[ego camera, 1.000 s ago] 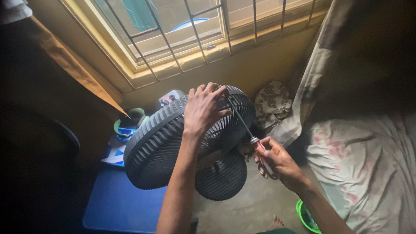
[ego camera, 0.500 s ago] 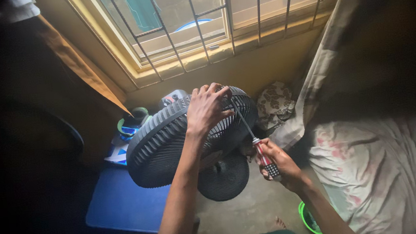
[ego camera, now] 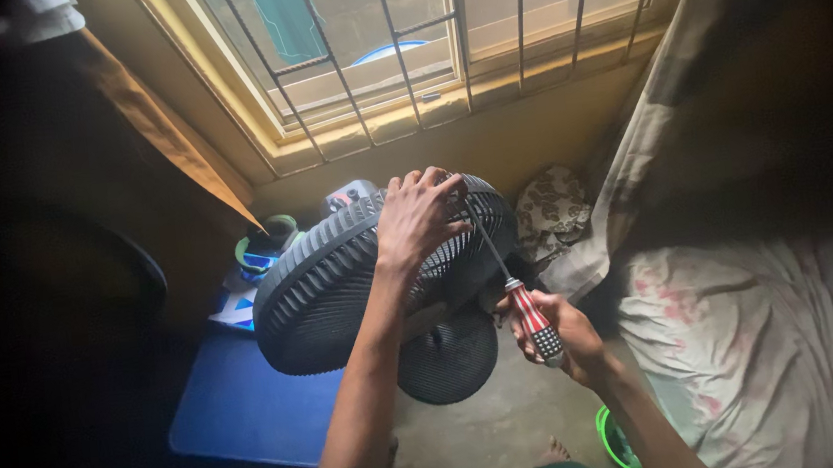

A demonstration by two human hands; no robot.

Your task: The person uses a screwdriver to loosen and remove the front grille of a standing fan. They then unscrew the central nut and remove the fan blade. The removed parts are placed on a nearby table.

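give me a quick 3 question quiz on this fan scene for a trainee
1. True or false: the left hand rests on top of the black fan grille.
2. Which hand holds the screwdriver by its red and white handle: A) the left, B) the right, C) both?
3. Fill in: the screwdriver's shaft points up toward the grille's ____ edge, near the left fingers.

Key:
1. True.
2. B, the right hand.
3. Upper.

Blue-white printed packet (ego camera: 235, 310) left of fan (dim)
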